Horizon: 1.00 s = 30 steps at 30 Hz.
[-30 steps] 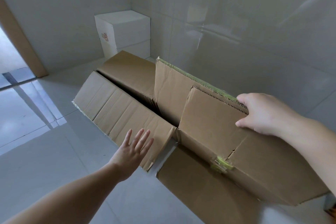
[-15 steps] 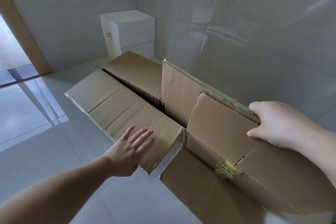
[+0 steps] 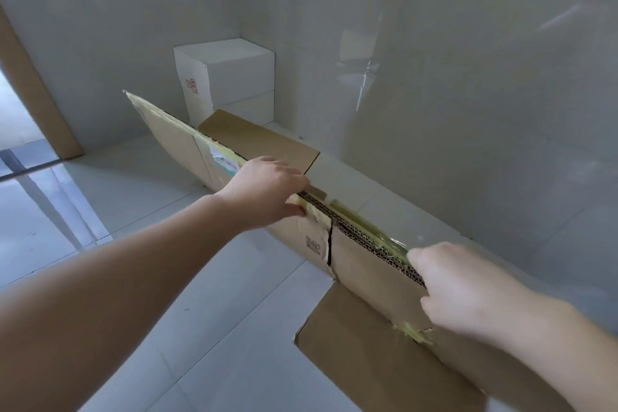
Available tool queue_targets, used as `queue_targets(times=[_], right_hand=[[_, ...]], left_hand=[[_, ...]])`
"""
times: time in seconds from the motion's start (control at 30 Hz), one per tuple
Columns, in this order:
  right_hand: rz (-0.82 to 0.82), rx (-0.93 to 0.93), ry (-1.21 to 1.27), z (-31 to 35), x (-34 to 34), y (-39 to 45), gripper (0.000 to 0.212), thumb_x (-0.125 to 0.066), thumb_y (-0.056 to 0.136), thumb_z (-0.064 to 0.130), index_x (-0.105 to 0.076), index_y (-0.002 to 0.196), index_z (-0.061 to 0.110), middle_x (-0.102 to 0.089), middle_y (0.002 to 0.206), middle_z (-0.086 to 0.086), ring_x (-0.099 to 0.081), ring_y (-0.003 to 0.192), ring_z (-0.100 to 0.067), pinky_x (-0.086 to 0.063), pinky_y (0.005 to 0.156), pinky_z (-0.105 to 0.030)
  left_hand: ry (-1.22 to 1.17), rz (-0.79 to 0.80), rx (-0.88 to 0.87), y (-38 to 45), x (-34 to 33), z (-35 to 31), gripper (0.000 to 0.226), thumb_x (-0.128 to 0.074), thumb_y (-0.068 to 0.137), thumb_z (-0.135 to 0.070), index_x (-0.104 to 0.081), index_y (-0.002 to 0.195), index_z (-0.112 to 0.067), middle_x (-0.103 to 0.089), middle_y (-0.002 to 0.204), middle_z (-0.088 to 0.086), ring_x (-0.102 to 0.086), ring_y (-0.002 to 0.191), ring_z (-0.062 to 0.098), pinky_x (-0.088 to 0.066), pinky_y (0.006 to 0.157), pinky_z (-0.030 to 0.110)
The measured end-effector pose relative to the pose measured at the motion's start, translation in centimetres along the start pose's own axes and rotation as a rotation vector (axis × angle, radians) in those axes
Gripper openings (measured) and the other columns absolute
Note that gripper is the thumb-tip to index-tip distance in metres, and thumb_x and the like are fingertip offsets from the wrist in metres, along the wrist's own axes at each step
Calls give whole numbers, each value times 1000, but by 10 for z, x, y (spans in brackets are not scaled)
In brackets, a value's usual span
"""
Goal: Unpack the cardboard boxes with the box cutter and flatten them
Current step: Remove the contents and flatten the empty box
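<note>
A brown cardboard box (image 3: 364,257), folded flat, stands on edge on the tiled floor along the right wall. Greenish tape remains run along its top edge. My left hand (image 3: 267,191) grips that top edge near the middle, fingers curled over it. My right hand (image 3: 465,291) grips the same edge nearer to me. A lower flap (image 3: 374,354) lies out on the floor below my right hand. No box cutter is in view.
Two white boxes (image 3: 230,84) are stacked in the far corner. A glossy tiled wall (image 3: 468,77) runs close behind the cardboard. A wooden door frame (image 3: 33,90) stands at the far left, with open floor tiles (image 3: 117,211) between.
The opened-out box has been folded together and raised upright. My left hand moved from the left panel onto the top edge and now grips it. My right hand kept its hold.
</note>
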State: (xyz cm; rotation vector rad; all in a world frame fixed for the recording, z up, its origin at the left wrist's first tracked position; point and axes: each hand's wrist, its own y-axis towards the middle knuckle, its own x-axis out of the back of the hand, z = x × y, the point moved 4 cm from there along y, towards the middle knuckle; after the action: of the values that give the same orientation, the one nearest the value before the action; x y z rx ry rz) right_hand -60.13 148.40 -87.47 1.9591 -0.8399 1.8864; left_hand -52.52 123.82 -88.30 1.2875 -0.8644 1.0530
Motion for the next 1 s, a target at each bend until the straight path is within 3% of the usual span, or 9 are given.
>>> queue_targets(times=[0.07, 0.17, 0.37, 0.57, 0.63, 0.7, 0.8, 0.9, 1.0], right_hand=[[-103, 39, 6, 13, 2, 5, 22, -60, 81, 22, -49, 100, 24, -58, 82, 3, -59, 77, -19, -42, 57, -35], [-261, 106, -84, 38, -3, 18, 56, -62, 85, 24, -33, 132, 22, -65, 89, 1, -65, 84, -24, -33, 54, -31], [-379, 143, -213, 55, -1, 38, 20, -56, 90, 28, -38, 86, 21, -66, 78, 0, -67, 71, -24, -12, 42, -27], [-351, 353, -286, 50, -19, 28, 21, -63, 84, 23, -45, 73, 19, -59, 57, 0, -57, 48, -23, -35, 42, -28], [-440, 428, -313, 50, -18, 26, 28, -76, 72, 28, -52, 60, 20, -51, 42, 4, -51, 37, -18, -55, 61, -31], [-517, 448, -334, 47, -15, 28, 30, -76, 73, 33, -56, 56, 20, -49, 39, 3, -49, 37, -18, -55, 86, -37], [-575, 463, -391, 43, -11, 36, 32, -70, 81, 38, -55, 59, 19, -51, 41, 2, -51, 39, -20, -50, 95, -41], [-588, 470, -432, 41, -8, 41, 33, -67, 83, 37, -53, 59, 19, -48, 41, 4, -48, 40, -19, -46, 101, -43], [-582, 491, -454, 40, -11, 42, 33, -63, 86, 37, -53, 60, 20, -47, 41, 4, -47, 42, -18, -43, 104, -44]], left_hand=[[-17, -11, 16, -6, 1, -2, 36, -62, 82, -54, -64, 100, -24, -64, 90, -10, -58, 88, 18, -42, 79, 30], [-19, -134, -50, -14, 6, -15, 31, -70, 78, -49, -66, 89, -20, -65, 79, -7, -61, 74, 21, -45, 66, 30], [-44, -261, -55, -24, 11, -49, 30, -83, 63, -42, -64, 67, -20, -58, 61, -9, -57, 52, 18, -36, 42, 20], [-86, -139, -234, -30, 7, -61, 37, -83, 61, -48, -62, 60, -19, -53, 57, -6, -49, 43, 18, -37, 38, 19], [-165, -67, -272, -25, 14, -52, 43, -67, 70, -65, -65, 73, -22, -57, 69, -9, -51, 52, 14, -33, 43, 18], [-306, 7, -212, -8, 22, -34, 57, -41, 80, -75, -64, 101, -27, -61, 98, -13, -59, 78, 12, -42, 61, 24], [-195, 46, -15, 27, 14, 8, 49, -28, 93, -56, -52, 127, -30, -49, 134, -12, -50, 118, 15, -38, 94, 33], [238, 516, -103, 51, -26, 29, 51, -38, 94, -24, -33, 144, -34, -17, 157, -1, -12, 144, 19, -8, 117, 40], [470, 846, -277, 53, -66, 26, 68, -42, 89, -13, -21, 147, -39, 8, 159, 3, 13, 145, 22, 11, 115, 49]])
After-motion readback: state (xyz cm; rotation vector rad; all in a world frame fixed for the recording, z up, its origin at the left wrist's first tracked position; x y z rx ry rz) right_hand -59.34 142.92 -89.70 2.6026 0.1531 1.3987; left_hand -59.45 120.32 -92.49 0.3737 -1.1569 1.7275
